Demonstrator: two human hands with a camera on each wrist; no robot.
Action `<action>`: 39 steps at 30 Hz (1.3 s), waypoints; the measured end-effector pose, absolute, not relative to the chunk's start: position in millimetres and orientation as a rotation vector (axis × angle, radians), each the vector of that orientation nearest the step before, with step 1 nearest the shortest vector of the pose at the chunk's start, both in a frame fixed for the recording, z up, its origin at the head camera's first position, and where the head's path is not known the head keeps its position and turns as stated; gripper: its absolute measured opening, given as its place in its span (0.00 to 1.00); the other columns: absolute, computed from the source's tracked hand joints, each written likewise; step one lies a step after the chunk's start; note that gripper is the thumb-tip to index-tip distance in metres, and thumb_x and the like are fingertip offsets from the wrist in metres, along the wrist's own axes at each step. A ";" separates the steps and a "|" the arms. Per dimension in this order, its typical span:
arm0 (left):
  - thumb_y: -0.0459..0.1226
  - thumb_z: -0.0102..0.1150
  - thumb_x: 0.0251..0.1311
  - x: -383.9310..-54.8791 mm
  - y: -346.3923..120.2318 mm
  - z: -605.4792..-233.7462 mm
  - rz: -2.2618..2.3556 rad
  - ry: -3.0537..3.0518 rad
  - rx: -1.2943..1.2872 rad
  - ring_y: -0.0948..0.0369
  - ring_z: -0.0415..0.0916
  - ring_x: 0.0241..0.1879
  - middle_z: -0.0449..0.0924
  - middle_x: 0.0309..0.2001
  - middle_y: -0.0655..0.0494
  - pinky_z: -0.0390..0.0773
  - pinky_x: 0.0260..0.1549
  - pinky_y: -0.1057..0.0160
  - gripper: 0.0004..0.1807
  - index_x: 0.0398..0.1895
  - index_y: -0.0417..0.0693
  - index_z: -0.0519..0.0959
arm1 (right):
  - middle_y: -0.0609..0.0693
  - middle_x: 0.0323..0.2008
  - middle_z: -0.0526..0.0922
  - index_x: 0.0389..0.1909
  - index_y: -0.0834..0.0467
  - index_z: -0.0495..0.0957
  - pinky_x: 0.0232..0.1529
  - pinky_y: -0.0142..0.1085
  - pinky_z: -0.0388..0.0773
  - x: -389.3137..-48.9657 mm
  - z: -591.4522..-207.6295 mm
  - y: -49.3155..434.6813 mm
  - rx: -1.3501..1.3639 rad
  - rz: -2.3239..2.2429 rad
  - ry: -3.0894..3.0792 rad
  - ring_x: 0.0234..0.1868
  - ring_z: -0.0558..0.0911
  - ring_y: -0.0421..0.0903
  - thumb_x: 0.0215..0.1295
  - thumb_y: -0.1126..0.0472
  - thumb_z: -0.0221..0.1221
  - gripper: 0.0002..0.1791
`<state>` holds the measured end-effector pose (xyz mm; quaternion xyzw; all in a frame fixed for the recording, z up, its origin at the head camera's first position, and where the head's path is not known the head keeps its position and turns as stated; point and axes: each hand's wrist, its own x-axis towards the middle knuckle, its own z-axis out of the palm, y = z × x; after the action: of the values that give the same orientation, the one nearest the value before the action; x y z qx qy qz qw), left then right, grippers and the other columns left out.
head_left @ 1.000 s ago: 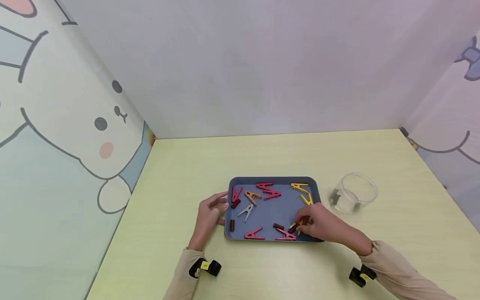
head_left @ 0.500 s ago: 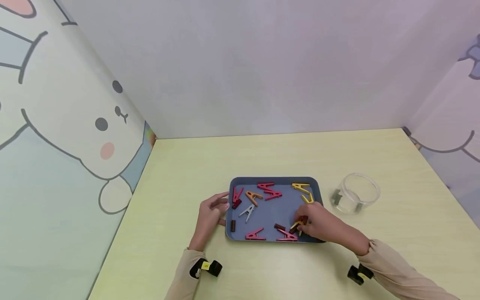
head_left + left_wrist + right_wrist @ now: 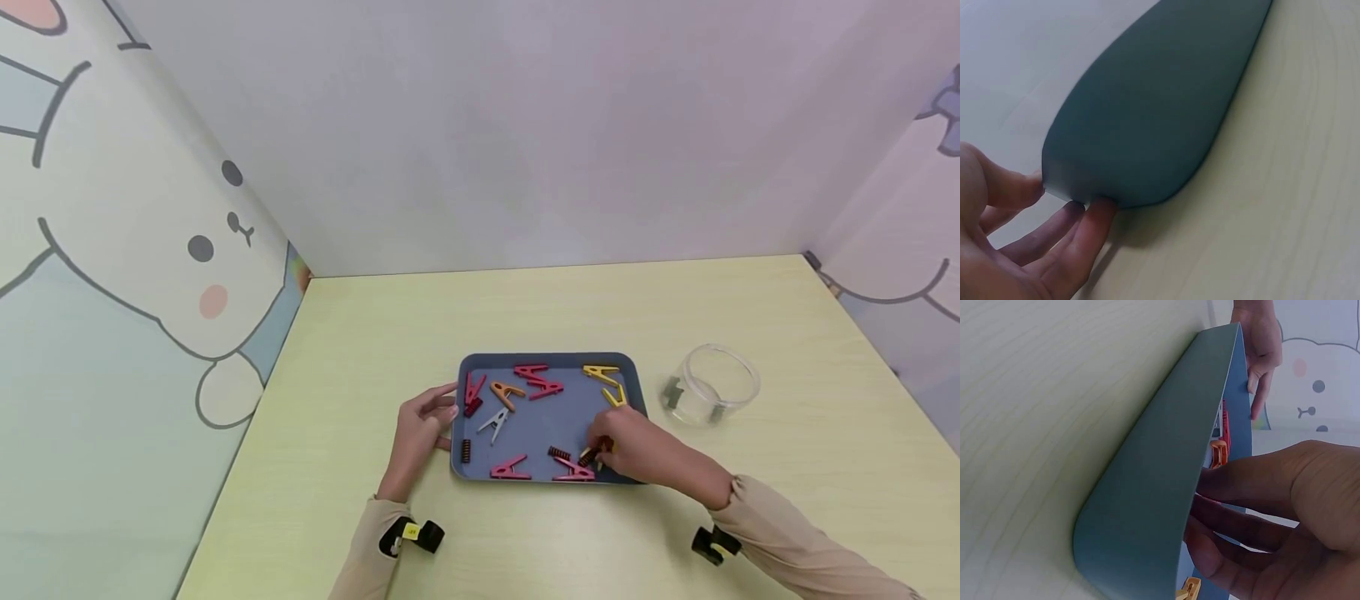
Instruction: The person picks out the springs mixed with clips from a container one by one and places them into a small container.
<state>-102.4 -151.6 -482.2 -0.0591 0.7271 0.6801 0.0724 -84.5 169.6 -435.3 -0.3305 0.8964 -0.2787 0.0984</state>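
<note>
In the head view my left hand (image 3: 420, 425) grips the left end of a blue-grey tray (image 3: 546, 360). The left wrist view shows thumb and fingers around its end wall. My right hand (image 3: 637, 446) reaches into the front right corner, fingertips bunched around a yellow clothespin (image 3: 600, 465), mostly hidden under them. Beside those fingertips lies a dark ribbed, spring-like piece (image 3: 587, 457). A pink clothespin (image 3: 573, 472) is just left of it. In the right wrist view the tray wall (image 3: 1154, 444) hides my right fingertips.
Several red, pink and yellow clothespins, an orange clothespin (image 3: 507, 394) and a white clothespin (image 3: 494, 423) lie spread in the tray. More dark ribbed pieces (image 3: 466, 451) are there too. A clear round container (image 3: 708, 387) stands right of the tray. Walls border the table.
My right fingers have drawn closer together over the yellow clothespin, and the hand has shifted slightly left. The left hand and the tray stay as they were.
</note>
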 end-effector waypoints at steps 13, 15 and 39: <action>0.28 0.57 0.58 -101.5 -151.8 -482.4 2.043 2.196 -0.159 0.50 0.79 0.42 0.80 0.45 0.42 0.83 0.20 0.51 0.21 0.55 0.50 0.79 | 0.45 0.26 0.81 0.25 0.58 0.85 0.27 0.31 0.78 -83.7 -435.6 163.2 -0.977 -0.749 2.672 0.30 0.80 0.42 0.45 0.76 0.64 0.10; 0.28 0.58 0.58 -101.6 -151.6 -482.6 2.038 2.200 -0.171 0.51 0.79 0.42 0.80 0.45 0.43 0.83 0.20 0.51 0.21 0.55 0.51 0.79 | 0.45 0.26 0.81 0.26 0.58 0.85 0.29 0.32 0.79 -84.3 -436.8 163.2 -0.969 -0.719 2.682 0.31 0.80 0.42 0.46 0.74 0.66 0.08; 0.28 0.58 0.58 -103.3 -152.3 -483.0 2.037 2.198 -0.184 0.52 0.80 0.41 0.79 0.44 0.43 0.83 0.19 0.50 0.21 0.54 0.53 0.80 | 0.43 0.22 0.75 0.20 0.54 0.80 0.24 0.30 0.71 -85.9 -440.4 146.9 -1.000 -0.497 2.753 0.25 0.71 0.37 0.42 0.75 0.61 0.11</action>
<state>-103.3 -152.3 -483.0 -0.0611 0.7302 0.6769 0.0697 -85.9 146.9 -440.4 -0.3355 0.9233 -0.1666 0.0854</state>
